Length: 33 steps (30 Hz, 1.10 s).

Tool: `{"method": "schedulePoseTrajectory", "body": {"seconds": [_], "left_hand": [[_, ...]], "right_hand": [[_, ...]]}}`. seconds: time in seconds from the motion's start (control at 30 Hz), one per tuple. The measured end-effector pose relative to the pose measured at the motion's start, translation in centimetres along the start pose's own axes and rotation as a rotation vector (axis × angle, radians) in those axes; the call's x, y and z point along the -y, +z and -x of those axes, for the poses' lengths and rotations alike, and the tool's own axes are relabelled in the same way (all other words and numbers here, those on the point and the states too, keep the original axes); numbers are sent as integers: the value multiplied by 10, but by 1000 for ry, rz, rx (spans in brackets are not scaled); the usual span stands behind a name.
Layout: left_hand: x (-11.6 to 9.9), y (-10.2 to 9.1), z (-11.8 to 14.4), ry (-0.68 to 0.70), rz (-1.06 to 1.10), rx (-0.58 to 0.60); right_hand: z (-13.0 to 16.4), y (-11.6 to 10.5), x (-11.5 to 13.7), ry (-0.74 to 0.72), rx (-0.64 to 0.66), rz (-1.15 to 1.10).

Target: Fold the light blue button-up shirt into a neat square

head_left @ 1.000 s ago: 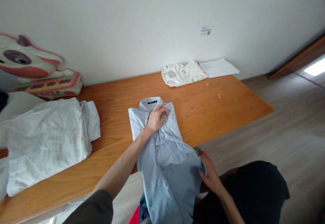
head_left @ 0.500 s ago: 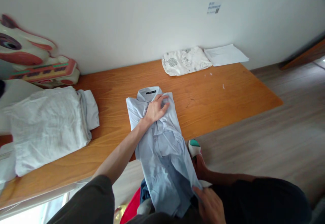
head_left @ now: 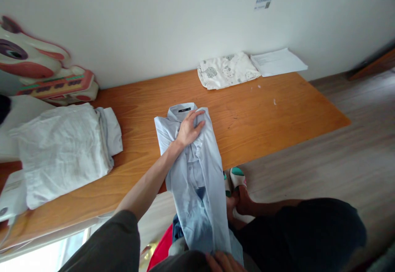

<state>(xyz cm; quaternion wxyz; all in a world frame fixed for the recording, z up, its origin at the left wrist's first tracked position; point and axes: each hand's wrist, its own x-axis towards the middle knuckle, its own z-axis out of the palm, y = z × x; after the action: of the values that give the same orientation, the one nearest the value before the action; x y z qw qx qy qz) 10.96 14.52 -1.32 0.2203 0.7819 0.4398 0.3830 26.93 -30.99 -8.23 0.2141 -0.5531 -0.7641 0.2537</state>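
right hand (head_left: 222,261) dropped to the shirt (head_left: 197,181) hem at the lower edge, shirt now narrower, right side folded in

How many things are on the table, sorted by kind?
Shirts: 1, the light blue shirt under the left hand
Folded cloths: 2, the white pile and the patterned cloth
Paper stacks: 1
Toy keyboards: 1
Total: 5
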Motion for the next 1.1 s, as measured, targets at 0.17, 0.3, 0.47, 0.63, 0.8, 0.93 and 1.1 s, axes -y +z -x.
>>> {"method": "schedulePoseTrajectory", "body": {"seconds": [0.17, 0.3, 0.47, 0.63, 0.8, 0.93, 1.1], "left_hand": [[-4, 0, 1, -7, -23, -11], [-7, 3, 6, -44, -146, 33], [-26, -22, -3, 61, -154, -19], [-88, -59, 41, -49, 77, -590], [-139, -27, 197, -469, 299, -1079], [-137, 6, 311, -983, 219, -792], [-120, -5, 356, -1233, 519, -227]], "right_hand": [[-8, 29, -23, -67, 104, 60], [-15, 12, -27, -128, 369, -59], [-44, -55, -43, 72, 339, -543], [-97, -60, -103, 379, -211, -652], [-114, -22, -117, 332, 150, -740], [-104, -4, -108, 376, 183, -687], [-91, -17, -107, 443, -39, -556]]}}
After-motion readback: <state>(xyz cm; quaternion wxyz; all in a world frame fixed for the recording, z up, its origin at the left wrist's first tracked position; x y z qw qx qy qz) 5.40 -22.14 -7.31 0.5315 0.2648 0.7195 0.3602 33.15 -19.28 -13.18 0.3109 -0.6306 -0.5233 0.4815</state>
